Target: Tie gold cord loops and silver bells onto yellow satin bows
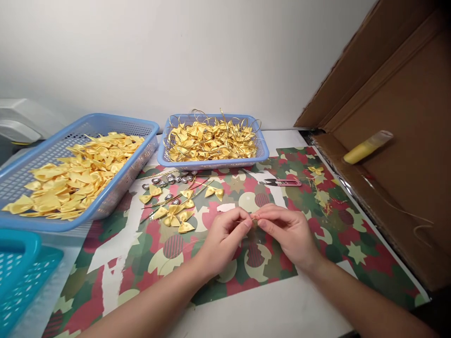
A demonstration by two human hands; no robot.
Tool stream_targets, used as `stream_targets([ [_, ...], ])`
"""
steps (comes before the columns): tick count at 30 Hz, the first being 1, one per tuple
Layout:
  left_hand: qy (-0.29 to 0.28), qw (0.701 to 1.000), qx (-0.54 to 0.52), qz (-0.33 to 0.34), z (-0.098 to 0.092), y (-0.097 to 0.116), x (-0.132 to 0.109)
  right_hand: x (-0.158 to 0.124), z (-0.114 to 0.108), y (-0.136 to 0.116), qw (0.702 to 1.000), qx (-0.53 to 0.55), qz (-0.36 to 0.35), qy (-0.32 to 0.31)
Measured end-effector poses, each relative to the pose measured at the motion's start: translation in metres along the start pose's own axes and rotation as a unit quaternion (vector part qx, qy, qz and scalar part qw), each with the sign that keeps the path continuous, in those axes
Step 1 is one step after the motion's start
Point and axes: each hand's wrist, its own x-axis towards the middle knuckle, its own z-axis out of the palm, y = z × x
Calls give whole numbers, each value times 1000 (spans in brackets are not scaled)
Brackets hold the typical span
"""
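Observation:
My left hand [229, 232] and my right hand [287, 230] meet over the patterned paper, thumbs and fingertips pinched close together. Between them is a thin gold cord [254, 218], mostly hidden by the fingers. A faint pale strand [192, 241] trails on the left below my left wrist. Left of my hands lie several loose yellow satin bows [171, 218], with gold cords [165, 202] and small silver bells [171, 179] beside them. Beyond my right hand rest pink-handled thread snips [282, 182].
A blue basket [211, 164] at the back holds bows with gold cords; another blue basket [79, 224] at left holds plain bows. Teal baskets [49, 263] stand front left. Cardboard [394, 103] walls the right side, holding a tube of yellow stuff [366, 146]. Yellow scraps [322, 197] lie nearby.

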Motion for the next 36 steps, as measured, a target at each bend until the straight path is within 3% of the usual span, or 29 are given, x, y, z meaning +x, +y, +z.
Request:
stream_targets([
  [7, -50, 996, -50, -56, -2, 7, 5, 0, -3, -2, 994, -64, -83, -11],
  [11, -18, 998, -29, -51, -2, 7, 6, 2, -5, 0, 997, -49, -63, -2],
  [17, 14, 998, -10, -65, -3, 5, 4, 2, -8, 0, 996, -51, 21, 70],
  [22, 24, 998, 4, -55, -4, 2, 5, -5, -2, 0, 994, -88, 64, 29],
  [36, 64, 996, -19, -54, 1, 5, 5, -11, 5, -3, 989, -142, 41, 2],
])
